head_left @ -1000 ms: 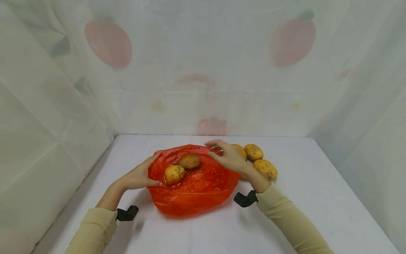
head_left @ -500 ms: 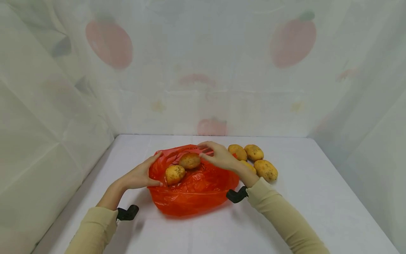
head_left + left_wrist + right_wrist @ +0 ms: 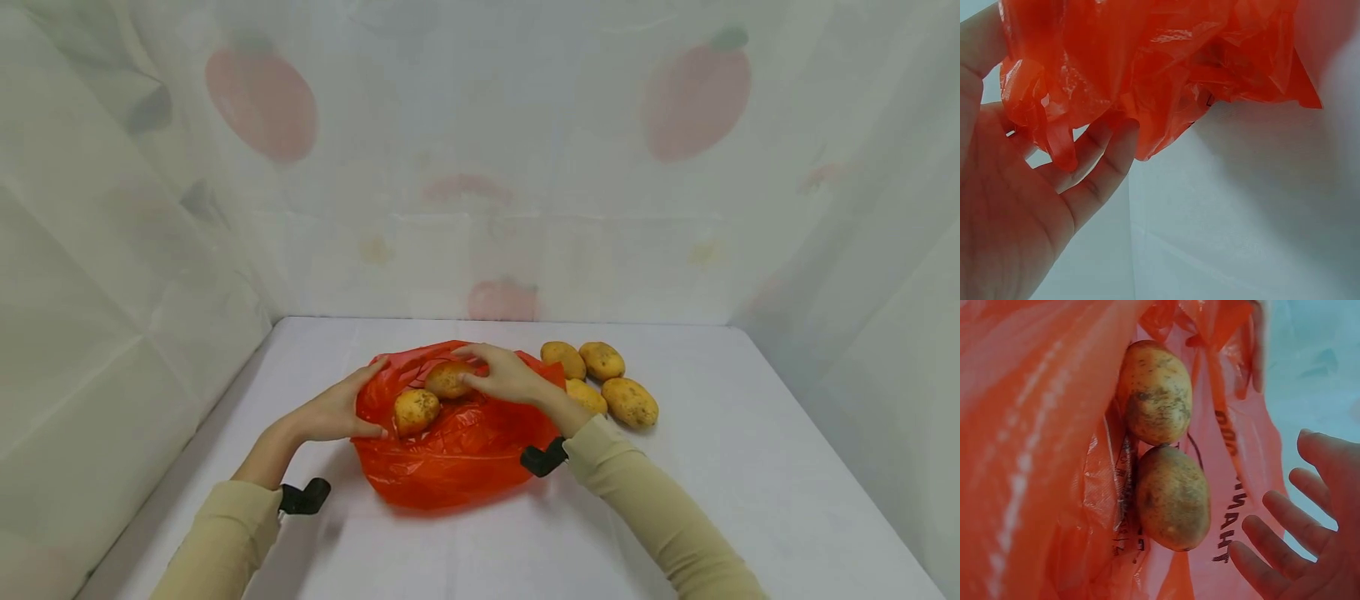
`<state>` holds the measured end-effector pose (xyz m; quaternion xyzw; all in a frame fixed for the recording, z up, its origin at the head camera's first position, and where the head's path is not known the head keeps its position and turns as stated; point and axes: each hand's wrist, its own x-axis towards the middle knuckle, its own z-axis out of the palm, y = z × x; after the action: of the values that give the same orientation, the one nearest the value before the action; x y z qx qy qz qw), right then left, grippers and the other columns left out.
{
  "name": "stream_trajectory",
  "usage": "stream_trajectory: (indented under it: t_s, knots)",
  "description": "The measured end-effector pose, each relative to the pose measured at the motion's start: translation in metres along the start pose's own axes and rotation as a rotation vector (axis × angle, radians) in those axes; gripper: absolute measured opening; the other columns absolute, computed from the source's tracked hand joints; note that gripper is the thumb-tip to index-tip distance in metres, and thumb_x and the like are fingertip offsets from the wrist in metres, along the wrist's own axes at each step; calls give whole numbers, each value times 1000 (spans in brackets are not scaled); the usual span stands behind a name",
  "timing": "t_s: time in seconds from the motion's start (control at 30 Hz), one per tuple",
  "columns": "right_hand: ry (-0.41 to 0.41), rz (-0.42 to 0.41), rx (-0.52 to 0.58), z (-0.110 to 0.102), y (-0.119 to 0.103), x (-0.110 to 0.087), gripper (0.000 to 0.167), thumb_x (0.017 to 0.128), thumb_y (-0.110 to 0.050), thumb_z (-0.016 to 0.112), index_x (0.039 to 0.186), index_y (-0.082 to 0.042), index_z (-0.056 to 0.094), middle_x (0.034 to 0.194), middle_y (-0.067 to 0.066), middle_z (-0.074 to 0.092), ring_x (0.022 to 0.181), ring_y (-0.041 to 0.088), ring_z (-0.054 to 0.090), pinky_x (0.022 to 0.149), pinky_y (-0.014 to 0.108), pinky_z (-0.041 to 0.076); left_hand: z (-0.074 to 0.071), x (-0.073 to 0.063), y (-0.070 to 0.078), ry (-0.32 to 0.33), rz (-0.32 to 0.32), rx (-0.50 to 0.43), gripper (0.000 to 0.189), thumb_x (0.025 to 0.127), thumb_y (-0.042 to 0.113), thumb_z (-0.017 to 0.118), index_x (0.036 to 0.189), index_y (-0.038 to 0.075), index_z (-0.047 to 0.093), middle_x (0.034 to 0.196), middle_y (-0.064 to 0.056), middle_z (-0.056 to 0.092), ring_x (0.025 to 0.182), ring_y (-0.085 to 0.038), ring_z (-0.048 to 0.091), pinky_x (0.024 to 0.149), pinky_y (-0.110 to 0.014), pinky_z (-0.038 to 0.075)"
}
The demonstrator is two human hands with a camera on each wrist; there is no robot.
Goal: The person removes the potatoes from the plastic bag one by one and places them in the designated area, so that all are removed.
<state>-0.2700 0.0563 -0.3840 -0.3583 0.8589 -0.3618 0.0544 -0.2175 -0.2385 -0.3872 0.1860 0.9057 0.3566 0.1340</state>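
A red plastic bag (image 3: 442, 483) lies with its mouth spread open on the table. Two potatoes rest inside it, a yellow one (image 3: 416, 412) and a browner one (image 3: 446, 381); the right wrist view shows them end to end, the upper potato (image 3: 1155, 394) against the lower potato (image 3: 1172, 499). My left hand (image 3: 330, 414) holds the bag's left rim, thumb at the front and fingers behind; its fingers (image 3: 1107, 169) curve against the plastic in the left wrist view. My right hand (image 3: 506, 377) reaches over the bag's mouth, fingers spread beside the browner potato and holding nothing.
Several loose potatoes (image 3: 630, 403) lie on the white table (image 3: 750, 467) just right of the bag. A pale curtain (image 3: 600, 258) with fruit prints hangs behind the table and along both sides. A black wrist mount (image 3: 544, 457) juts from the right sleeve.
My right hand has moved left over the bag to the browner potato, uncovering more of the loose potatoes at the right. The left hand keeps its hold on the rim.
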Motion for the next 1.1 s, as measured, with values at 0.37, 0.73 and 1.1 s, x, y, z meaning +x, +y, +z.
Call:
stream_trajectory:
  t_s: [0.37, 0.73, 1.1]
  knots:
    - [-43, 23, -43, 9, 11, 7, 47, 91, -20, 58, 134, -7, 47, 134, 13, 48, 122, 30, 46, 102, 44, 37, -1, 3, 2, -20, 19, 13, 108, 70, 33, 80, 149, 14, 10, 152, -13, 16, 133, -36, 27, 94, -48, 45]
    - [-46, 62, -74, 14, 23, 13, 50, 90, -22, 59, 135, -6, 45, 134, 14, 49, 117, 29, 48, 102, 42, 38, -1, 4, 5, -28, 6, 18, 108, 70, 33, 80, 149, 12, 9, 151, -14, 17, 133, -37, 27, 96, -49, 42]
    - [-36, 142, -100, 20, 29, 19, 56, 88, -29, 61, 137, -7, 42, 131, 11, 52, 109, 25, 52, 99, 40, 42, 0, 6, 2, -29, 6, 10, 109, 69, 34, 80, 149, 13, 9, 151, -14, 18, 133, -37, 26, 96, -50, 42]
